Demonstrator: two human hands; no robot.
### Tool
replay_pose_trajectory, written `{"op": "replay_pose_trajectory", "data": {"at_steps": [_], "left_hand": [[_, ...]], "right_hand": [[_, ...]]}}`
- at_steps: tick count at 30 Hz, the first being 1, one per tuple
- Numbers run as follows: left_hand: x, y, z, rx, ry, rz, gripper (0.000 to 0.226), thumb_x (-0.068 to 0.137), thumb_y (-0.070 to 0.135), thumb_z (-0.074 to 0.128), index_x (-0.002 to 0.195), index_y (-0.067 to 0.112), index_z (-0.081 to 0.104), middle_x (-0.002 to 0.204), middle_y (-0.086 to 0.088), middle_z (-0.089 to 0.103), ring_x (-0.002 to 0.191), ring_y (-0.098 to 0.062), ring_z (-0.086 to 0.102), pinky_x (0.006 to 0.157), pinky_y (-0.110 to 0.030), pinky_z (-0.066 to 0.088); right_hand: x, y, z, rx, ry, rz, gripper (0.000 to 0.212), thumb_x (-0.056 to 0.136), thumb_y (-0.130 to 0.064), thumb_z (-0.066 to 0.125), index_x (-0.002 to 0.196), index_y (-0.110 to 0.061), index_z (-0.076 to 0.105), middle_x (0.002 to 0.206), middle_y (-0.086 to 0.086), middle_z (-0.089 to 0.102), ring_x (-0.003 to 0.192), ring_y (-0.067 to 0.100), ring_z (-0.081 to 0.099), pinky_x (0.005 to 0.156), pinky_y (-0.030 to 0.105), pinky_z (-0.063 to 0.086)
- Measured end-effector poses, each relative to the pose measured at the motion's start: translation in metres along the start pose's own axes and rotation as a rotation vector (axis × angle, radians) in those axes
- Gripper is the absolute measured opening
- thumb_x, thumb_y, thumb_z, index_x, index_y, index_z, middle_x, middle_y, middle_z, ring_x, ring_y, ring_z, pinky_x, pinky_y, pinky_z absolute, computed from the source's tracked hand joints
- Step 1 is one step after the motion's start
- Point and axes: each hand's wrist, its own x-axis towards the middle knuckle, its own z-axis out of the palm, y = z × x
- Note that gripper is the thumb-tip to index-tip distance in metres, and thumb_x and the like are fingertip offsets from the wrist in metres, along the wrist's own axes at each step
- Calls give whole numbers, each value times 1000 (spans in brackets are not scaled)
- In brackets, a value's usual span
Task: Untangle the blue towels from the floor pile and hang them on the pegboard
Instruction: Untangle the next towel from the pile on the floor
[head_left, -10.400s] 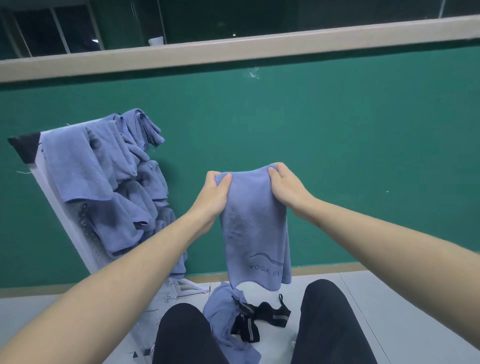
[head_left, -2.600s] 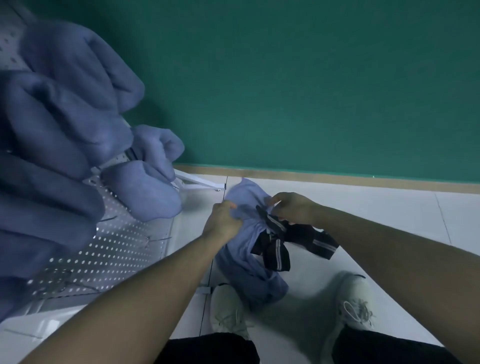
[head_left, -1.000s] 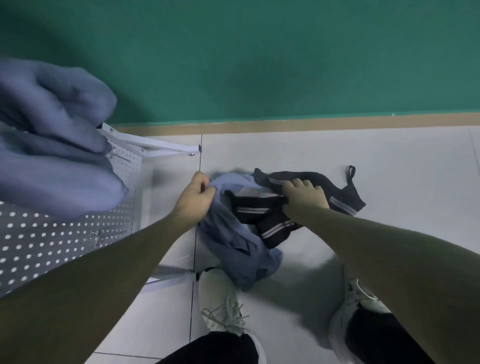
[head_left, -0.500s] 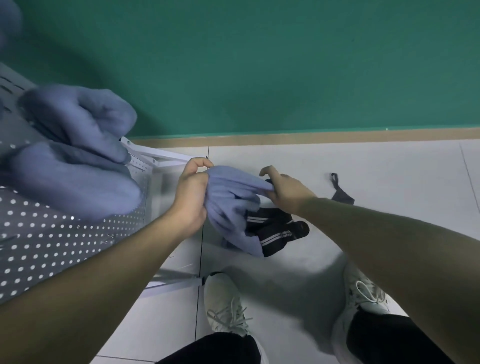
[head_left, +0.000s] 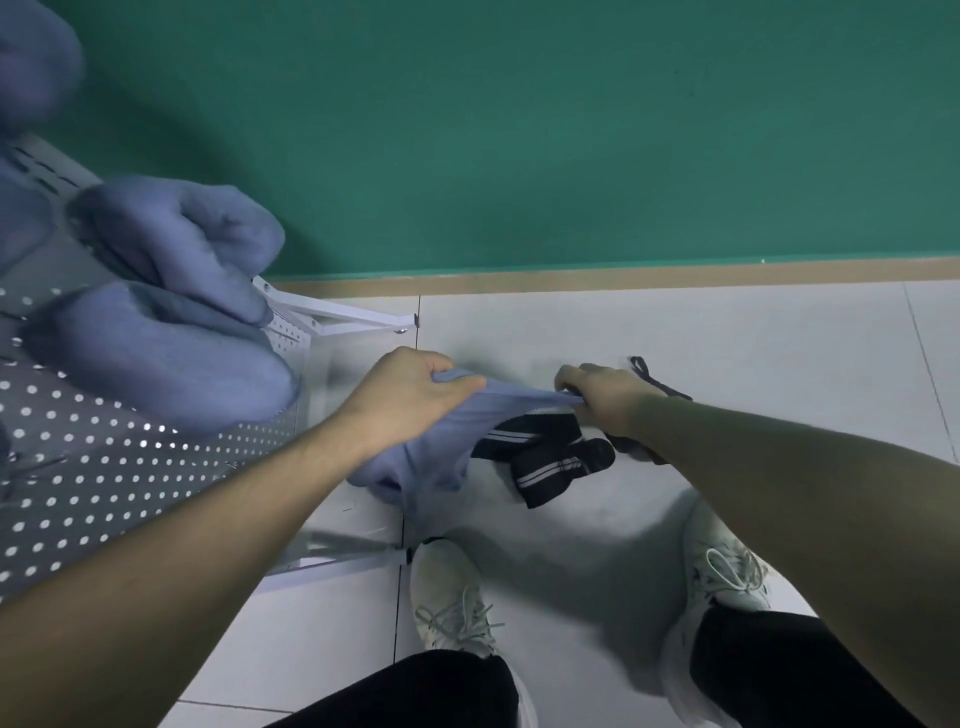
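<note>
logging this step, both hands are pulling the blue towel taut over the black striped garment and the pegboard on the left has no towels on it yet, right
Not quite. In the head view the pegboard already carries several blue towels. The rest holds: the left hand and right hand each grip the blue towel, stretched taut between them above the black striped garment on the floor.

Dim, even indoor light with a cool green-grey cast; no glare. Soft, broad shadows spread over the floor (head_left: 675, 338) beneath the arms and around the shoes (head_left: 457, 597), and a darker patch falls on the green wall (head_left: 519, 130) at upper left. Hung towels (head_left: 171, 312) at the left edge are blurred and out of focus. Wide-angle lens bends the baseboard (head_left: 623, 273); slight motion smear on the hands.
</note>
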Motion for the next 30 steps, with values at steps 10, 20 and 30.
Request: {"op": "replay_pose_trajectory", "data": {"at_steps": [10,20,30], "left_hand": [[-22,9,-15,-503,82,-36,37,83,14,69,54,16,47,53,-2,36,50,-14,35,53,-28,28],[-31,14,-33,-947,162,-134,21,92,15,65,72,11,64,64,-3,68,59,-15,66,58,-20,52],[-106,66,-59,-1064,122,69,20,87,13,72,107,9,71,102,-13,74,95,-24,69,91,-34,54]], "right_hand": [[4,-26,-15,20,40,2,19,105,-22,36,113,-17,53,92,6,56,87,30,54,71,36,39],[-15,-68,-55,507,42,50,55,97,-30,60,148,-33,39,150,3,40,119,30,57,97,38,48],[-136,-115,-137,1205,-313,-144,49,94,-47,64,136,-26,49,125,-2,68,107,17,69,92,40,55]]}}
